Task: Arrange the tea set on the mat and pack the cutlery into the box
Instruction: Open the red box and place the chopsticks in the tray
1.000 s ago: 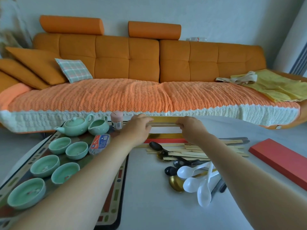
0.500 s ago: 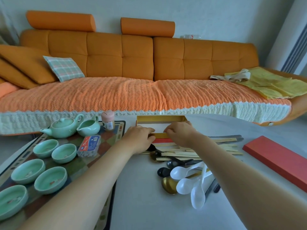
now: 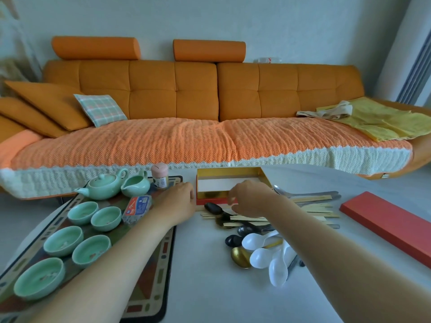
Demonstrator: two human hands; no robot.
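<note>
Box [image 3: 231,183] sits open on the counter [image 3: 210,287], gold walls, white liner, nothing in it that I can see. Landmark = box. Left hand [image 3: 177,201] at its near-left corner, fingers loosely curled, grip holds nothing, can't tell if it touches the wall. Right hand [image 3: 249,197] over its near edge, fingers bent toward the chopsticks [image 3: 312,209], grip narrow, can't tell if it has one pinched. Cutlery all lies in front of and right of box: chopsticks fanned out, metal spoon [image 3: 286,192] just right of it, white plastic spoons [image 3: 263,252] and gold spoon [image 3: 240,256] nearer me. Red lid [image 3: 391,224] well right. Tea set already on the mat [image 3: 154,287] left of box: teapot [image 3: 105,186], pitcher [image 3: 136,186], cups [image 3: 63,240].

Handling guess: chopsticks light, stiff, roll easily, so gather as a bundle mid-length. Spoons slick, take by handles. Box is light card, likely slides if nudged, so steady it with left
</note>
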